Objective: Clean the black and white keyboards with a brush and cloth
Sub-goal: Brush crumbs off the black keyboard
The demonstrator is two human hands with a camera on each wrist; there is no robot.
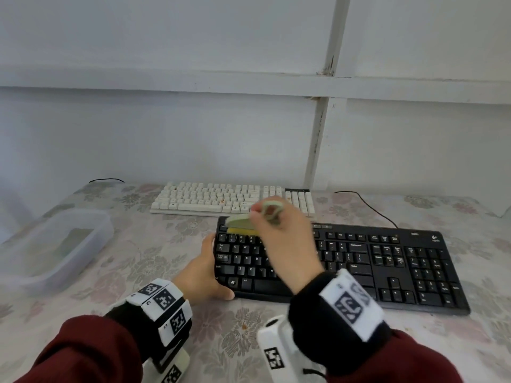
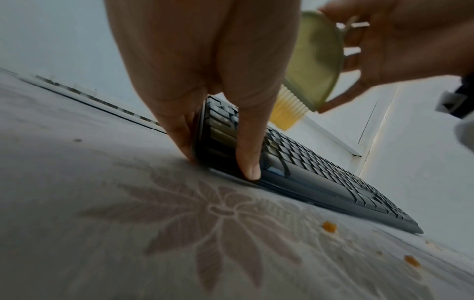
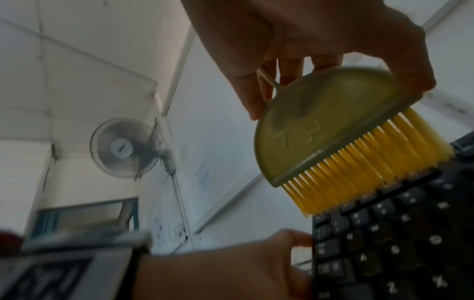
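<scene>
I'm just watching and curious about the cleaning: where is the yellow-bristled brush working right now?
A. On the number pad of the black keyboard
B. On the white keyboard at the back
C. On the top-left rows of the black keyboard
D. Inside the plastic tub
C: the right hand holds the brush with its bristles on the top-left key rows of the black keyboard, while the left hand steadies that keyboard's left end.

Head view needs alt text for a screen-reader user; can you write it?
A right hand holds a green brush with yellow bristles over a black keyboard's top-left keys while the left hand grips its left edge. A white keyboard lies behind, on a floral cloth.
</scene>
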